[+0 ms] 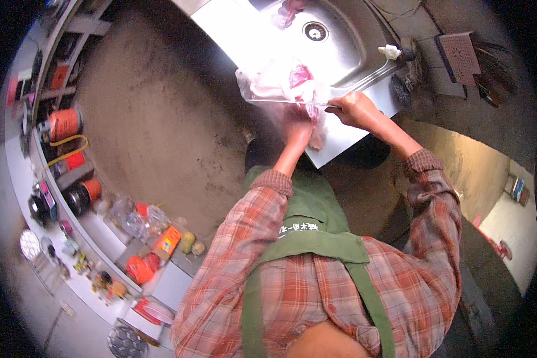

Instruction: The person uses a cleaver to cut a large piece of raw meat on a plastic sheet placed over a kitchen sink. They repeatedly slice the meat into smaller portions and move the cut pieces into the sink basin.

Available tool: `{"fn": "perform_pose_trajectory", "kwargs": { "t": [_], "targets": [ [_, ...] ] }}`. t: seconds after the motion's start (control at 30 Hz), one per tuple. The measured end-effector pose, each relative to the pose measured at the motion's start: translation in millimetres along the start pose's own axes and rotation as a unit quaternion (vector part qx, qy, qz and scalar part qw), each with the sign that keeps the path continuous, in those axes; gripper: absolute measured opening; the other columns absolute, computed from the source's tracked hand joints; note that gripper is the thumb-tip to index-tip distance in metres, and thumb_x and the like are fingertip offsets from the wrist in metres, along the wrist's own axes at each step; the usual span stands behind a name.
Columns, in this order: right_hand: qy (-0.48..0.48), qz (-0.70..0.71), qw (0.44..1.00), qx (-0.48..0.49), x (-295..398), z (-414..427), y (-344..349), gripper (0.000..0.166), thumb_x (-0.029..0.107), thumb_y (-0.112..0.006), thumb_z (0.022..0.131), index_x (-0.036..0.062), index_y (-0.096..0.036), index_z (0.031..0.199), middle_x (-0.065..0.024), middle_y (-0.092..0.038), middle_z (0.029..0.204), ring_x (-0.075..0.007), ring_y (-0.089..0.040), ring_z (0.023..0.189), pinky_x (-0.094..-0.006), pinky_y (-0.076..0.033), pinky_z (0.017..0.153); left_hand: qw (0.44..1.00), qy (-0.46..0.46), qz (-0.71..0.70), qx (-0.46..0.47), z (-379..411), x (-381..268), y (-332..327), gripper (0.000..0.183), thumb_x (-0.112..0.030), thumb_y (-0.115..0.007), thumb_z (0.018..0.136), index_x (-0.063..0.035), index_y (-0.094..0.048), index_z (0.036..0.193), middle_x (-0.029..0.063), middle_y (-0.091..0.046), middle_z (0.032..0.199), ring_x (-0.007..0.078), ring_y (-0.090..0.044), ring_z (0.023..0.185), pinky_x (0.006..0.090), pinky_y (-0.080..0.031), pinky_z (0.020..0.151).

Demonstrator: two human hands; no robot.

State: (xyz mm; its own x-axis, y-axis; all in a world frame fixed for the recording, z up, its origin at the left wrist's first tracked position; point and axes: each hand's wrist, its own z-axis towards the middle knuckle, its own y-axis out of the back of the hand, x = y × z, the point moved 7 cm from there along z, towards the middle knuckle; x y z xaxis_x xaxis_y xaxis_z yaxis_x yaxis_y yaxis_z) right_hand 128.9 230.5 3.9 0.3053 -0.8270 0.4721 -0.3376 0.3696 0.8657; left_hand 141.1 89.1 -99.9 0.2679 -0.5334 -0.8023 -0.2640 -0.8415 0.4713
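Note:
Raw meat (300, 76) with pale and red parts lies in a clear plastic bag (247, 85) on the white counter (326, 154) beside the sink. My right hand (355, 108) is closed around the handle of a knife (277, 102), whose long thin blade points left across the meat. Just below the blade, my left hand (297, 123) is at the meat and bag; its fingers are blurred and partly hidden, and it seems to grip the meat. Another piece of raw meat (288, 12) lies in the sink.
The steel sink (353, 27) with its drain (315, 31) is beyond the meat. A white tap handle (389, 52) and a dark scouring pad (400, 89) are at the right. Shelves with pots, an orange box (168, 240) and plastic bags (136, 219) stand at the left.

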Motion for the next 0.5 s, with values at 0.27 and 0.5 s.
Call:
{"fn": "perform_pose_trajectory", "kwargs": {
  "t": [0.27,0.5],
  "targets": [
    [0.035,-0.088,0.993,0.067,0.4,9.3,-21.8,0.018,0.023,-0.060,0.081,0.0079,-0.064,0.073,-0.0159,-0.061,0.067,-0.0338,-0.061,0.067,-0.0449,-0.049,0.062,0.985,0.010,-0.089,-0.150,-16.2,7.3,1.5,0.028,-0.018,-0.057,0.082,-0.0004,-0.057,0.104,0.0217,-0.060,0.101,0.0342,-0.059,0.094,0.0410,-0.045,0.080],
    [0.001,-0.121,0.985,0.123,-5.4,22.5,-25.2,0.017,0.017,-0.059,0.079,0.0050,-0.066,0.070,-0.0191,-0.062,0.065,-0.0354,-0.063,0.063,-0.0440,-0.051,0.062,0.991,0.016,-0.062,-0.119,-14.9,-2.4,2.9,0.024,-0.017,-0.056,0.083,-0.0003,-0.059,0.100,0.0221,-0.060,0.100,0.0391,-0.057,0.094,0.0449,-0.045,0.079]
  ]
}}
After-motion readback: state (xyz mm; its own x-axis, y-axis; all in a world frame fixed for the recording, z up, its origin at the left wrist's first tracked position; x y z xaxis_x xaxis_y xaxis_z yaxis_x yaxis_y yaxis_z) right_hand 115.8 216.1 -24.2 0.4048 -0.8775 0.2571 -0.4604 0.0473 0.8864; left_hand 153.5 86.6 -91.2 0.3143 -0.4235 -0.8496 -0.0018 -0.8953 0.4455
